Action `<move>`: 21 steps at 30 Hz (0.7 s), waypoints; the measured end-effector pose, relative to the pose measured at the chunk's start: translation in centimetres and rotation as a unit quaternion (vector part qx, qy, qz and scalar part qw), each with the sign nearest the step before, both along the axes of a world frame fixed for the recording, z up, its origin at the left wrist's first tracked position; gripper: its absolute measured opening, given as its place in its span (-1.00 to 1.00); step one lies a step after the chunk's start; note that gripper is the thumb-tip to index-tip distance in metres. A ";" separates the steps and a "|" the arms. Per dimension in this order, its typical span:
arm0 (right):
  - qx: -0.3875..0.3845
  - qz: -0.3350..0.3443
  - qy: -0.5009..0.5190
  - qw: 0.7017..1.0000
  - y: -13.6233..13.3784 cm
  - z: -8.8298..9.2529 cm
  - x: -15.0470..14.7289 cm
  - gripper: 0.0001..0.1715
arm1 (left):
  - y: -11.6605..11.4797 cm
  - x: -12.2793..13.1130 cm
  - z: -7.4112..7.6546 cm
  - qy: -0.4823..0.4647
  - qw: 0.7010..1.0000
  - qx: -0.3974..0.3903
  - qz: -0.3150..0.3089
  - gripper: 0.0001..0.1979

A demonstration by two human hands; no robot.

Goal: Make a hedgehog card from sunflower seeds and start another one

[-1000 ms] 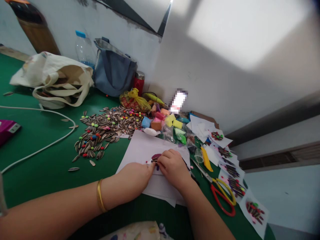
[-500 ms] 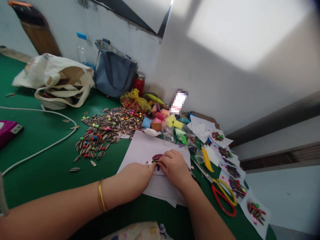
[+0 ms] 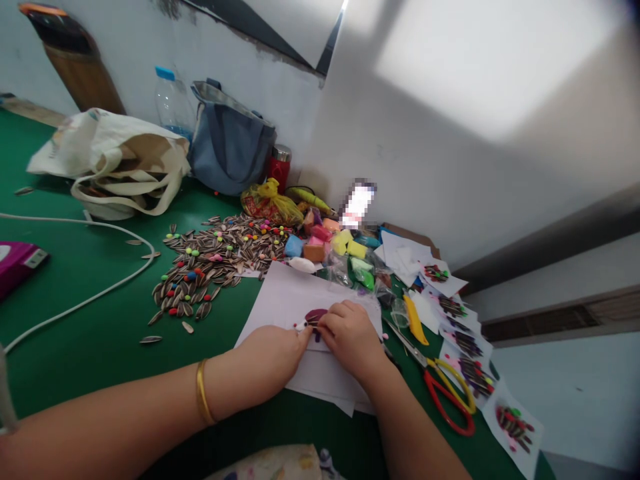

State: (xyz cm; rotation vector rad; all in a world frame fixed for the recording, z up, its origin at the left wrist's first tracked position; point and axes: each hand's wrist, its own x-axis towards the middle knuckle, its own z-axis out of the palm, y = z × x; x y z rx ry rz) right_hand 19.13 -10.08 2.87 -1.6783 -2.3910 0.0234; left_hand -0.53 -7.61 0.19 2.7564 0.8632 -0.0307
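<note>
Right fingertips (image 3: 324,325) at maroon shape (image 3: 315,313)

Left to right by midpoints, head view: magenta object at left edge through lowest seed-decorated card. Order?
Magenta object → sunflower seed pile → left hand → maroon piece → right hand → scissors → lowest seed-decorated card.
</note>
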 end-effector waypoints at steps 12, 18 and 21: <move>0.047 -0.029 0.076 0.996 -0.2 0.9 0.8 -0.88 | 1.1 0.4 3.3 -0.197 0.961 -0.167 0.102 -0.70; 0.135 -0.013 0.179 0.974 -1.2 1.7 -1.1 -0.82 | 2.0 0.7 3.8 -0.412 0.634 -0.603 0.254 -0.70; 0.136 0.009 0.191 0.972 -1.6 1.6 -2.2 -0.81 | 2.1 0.7 3.6 -0.427 0.522 -0.689 0.263 -0.67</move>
